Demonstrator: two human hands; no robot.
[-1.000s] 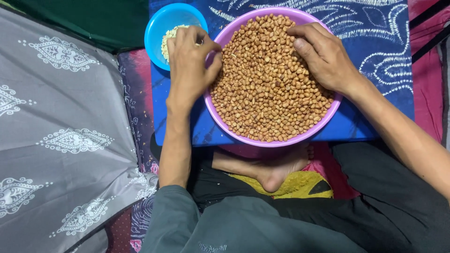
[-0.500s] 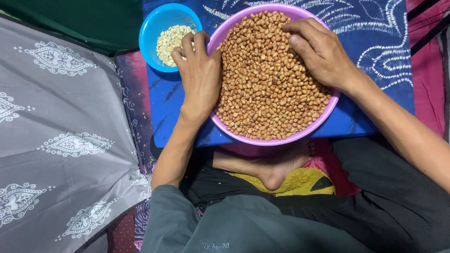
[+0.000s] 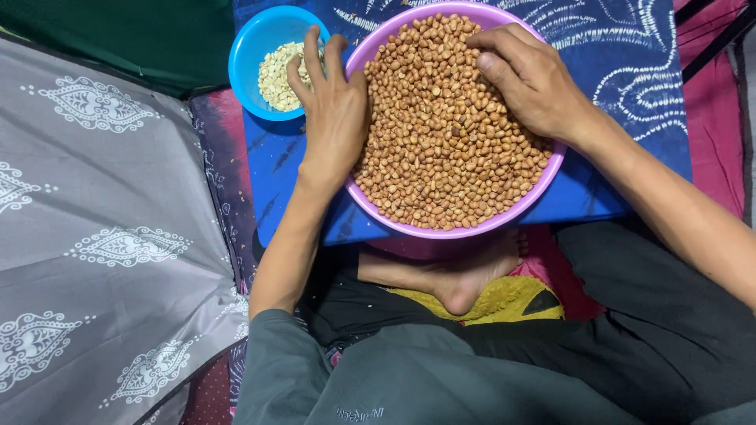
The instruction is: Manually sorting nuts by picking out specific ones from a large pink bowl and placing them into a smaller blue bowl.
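A purple bowl point(image 3: 441, 230) full of brown-skinned peanuts point(image 3: 445, 134) sits on a blue board. My left hand point(image 3: 335, 110) lies flat over the bowl's left rim, fingers apart and stretched toward a small blue bowl point(image 3: 248, 47) holding pale peeled peanuts point(image 3: 276, 75). My right hand point(image 3: 528, 79) rests on the heap at the bowl's upper right, fingers curled down into the peanuts; whether it pinches any is hidden.
The blue board point(image 3: 276, 169) lies on a blue patterned cloth point(image 3: 622, 47). A grey patterned sheet point(image 3: 102, 220) covers the left side. My bare foot point(image 3: 441, 279) and crossed legs sit just below the bowl, over a yellow cloth point(image 3: 504, 303).
My left hand has come away from the small blue bowl, opened flat and settled on the purple bowl's left rim. The right hand has stayed on the heap.
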